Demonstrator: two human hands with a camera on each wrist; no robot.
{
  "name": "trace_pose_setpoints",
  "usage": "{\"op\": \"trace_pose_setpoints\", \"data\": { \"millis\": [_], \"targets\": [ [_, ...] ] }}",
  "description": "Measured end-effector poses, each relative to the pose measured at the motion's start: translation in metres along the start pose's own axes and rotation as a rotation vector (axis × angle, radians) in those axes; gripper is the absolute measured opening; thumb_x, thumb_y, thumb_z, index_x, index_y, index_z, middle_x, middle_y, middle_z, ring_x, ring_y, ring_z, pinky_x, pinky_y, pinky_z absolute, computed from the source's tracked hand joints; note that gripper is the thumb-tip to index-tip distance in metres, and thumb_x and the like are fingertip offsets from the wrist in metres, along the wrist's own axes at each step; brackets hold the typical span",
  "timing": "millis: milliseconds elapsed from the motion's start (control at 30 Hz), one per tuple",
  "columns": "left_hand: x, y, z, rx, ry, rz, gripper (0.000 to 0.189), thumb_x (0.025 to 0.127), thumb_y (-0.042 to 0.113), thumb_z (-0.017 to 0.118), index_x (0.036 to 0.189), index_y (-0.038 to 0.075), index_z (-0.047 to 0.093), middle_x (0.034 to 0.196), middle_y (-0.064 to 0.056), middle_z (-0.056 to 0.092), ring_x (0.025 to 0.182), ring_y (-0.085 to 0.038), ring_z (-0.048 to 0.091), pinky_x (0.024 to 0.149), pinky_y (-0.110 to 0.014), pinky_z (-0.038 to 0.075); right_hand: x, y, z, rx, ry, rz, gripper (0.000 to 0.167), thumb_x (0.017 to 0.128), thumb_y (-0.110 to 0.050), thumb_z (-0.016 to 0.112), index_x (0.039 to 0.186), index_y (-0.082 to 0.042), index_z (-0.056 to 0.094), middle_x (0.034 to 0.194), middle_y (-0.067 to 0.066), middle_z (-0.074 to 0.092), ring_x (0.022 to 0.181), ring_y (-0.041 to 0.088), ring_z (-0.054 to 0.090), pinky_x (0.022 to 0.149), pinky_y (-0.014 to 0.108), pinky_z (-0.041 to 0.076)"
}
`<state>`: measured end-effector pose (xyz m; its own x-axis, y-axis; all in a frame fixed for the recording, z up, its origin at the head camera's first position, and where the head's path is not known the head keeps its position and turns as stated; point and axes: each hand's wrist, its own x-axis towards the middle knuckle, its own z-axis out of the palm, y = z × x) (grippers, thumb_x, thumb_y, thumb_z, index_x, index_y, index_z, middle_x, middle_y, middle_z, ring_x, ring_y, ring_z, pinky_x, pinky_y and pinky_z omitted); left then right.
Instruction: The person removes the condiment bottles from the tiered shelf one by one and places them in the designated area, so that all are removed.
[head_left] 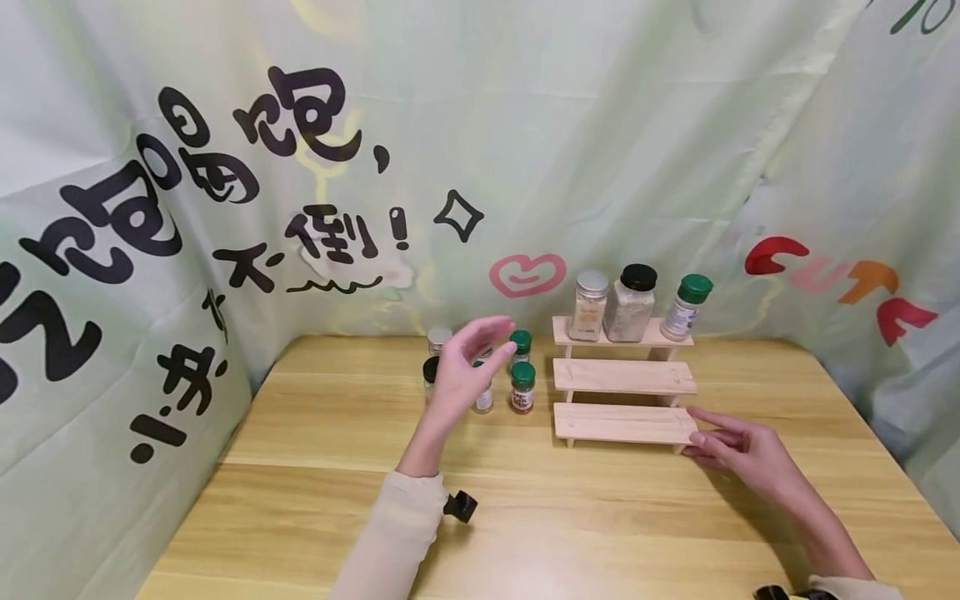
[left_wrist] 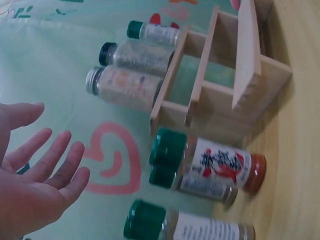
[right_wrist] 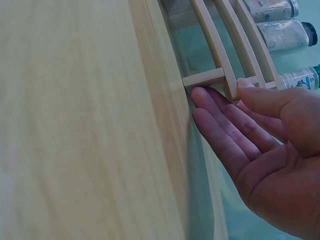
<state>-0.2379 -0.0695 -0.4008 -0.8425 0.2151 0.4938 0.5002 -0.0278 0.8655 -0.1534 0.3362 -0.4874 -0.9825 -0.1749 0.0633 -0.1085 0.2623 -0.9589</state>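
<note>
A three-tier wooden display rack (head_left: 625, 377) stands on the table. My right hand (head_left: 746, 454) pinches the right end of its lowest step, thumb at the front edge. The right wrist view shows that hand (right_wrist: 265, 145) with the other fingers at the end of the rack. My left hand (head_left: 468, 367) is raised over a group of spice jars, fingers apart and holding nothing. Among them are a green-capped jar with red contents (head_left: 522, 390), another green-capped jar (head_left: 521, 343) behind it and a black-capped jar (head_left: 430, 375). The hand partly hides the group.
On the top step stand a silver-capped jar (head_left: 588, 310), a black-capped jar (head_left: 630, 308) and a green-capped jar (head_left: 684, 310). A printed curtain (head_left: 622, 167) hangs behind the wooden table (head_left: 600, 517).
</note>
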Motion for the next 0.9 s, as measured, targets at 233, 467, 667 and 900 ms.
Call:
{"op": "trace_pose_setpoints", "data": {
  "millis": [233,467,667,900],
  "targets": [
    [0.022,0.001,0.023,-0.024,-0.041,-0.053,0.041,0.096,0.011,0.072,0.135,0.004,0.062,0.132,-0.016,0.065,0.126,-0.037,0.059,0.112,-0.050,0.044,0.000,0.000,0.001,0.009,0.002,0.001,0.050,0.103,0.000,0.059,0.143,0.022,0.040,0.104,0.012,0.077,0.090,0.023,0.076,0.077,0.036,0.062],
    [0.047,-0.002,0.044,0.022,-0.057,-0.073,0.054,0.097,0.019,0.074,0.145,0.006,0.055,0.145,-0.011,0.058,0.134,-0.029,0.054,0.114,-0.047,0.043,0.000,-0.001,0.000,0.013,0.004,-0.006,0.050,0.103,-0.001,0.060,0.143,0.021,0.041,0.103,0.013,0.077,0.090,0.023,0.076,0.077,0.036,0.062],
    [0.063,-0.009,0.060,0.035,-0.050,-0.074,0.057,0.095,0.018,0.075,0.146,0.004,0.053,0.147,-0.014,0.056,0.133,-0.032,0.054,0.112,-0.040,0.045,-0.001,0.001,0.001,0.037,-0.008,-0.030,0.048,0.102,0.002,0.059,0.143,0.020,0.042,0.103,0.015,0.077,0.090,0.024,0.076,0.077,0.037,0.062],
    [0.072,-0.014,0.069,0.022,-0.070,-0.083,0.060,0.094,0.017,0.077,0.146,0.002,0.052,0.145,-0.016,0.056,0.134,-0.036,0.052,0.113,-0.050,0.043,-0.001,0.003,0.001,0.048,-0.009,-0.034,0.048,0.102,0.002,0.060,0.143,0.020,0.043,0.102,0.019,0.076,0.090,0.024,0.076,0.077,0.037,0.062]
  ]
}}
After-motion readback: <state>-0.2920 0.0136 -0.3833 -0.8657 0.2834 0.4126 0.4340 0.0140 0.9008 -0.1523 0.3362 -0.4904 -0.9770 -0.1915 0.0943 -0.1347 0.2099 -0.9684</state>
